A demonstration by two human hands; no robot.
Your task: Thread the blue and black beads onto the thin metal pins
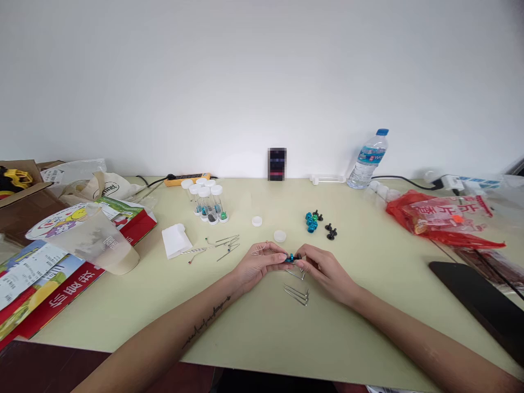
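Observation:
Near the middle of the table my left hand [261, 261] and my right hand [324, 267] meet, fingers closed. Between their fingertips is a small blue-and-black piece [291, 257], its blue part by the left fingers and a black end at the right ones. Fingers partly cover it. Thin bent metal rods [297, 293] lie just below the hands. Beyond the fingers a white round cap [280, 236] rests on the table. Up and right sit a cluster of blue knobbed pieces [311, 222] and several black pieces with stems [331, 233].
Clear tubes with white caps [206, 202] stand at the back left. Nearer are a white packet [176, 240] and thin wires [225, 245]. A water bottle [369, 159], red plastic bag [442, 215] and dark flat object [470, 295] occupy the right; a plastic cup [98, 240] leans left.

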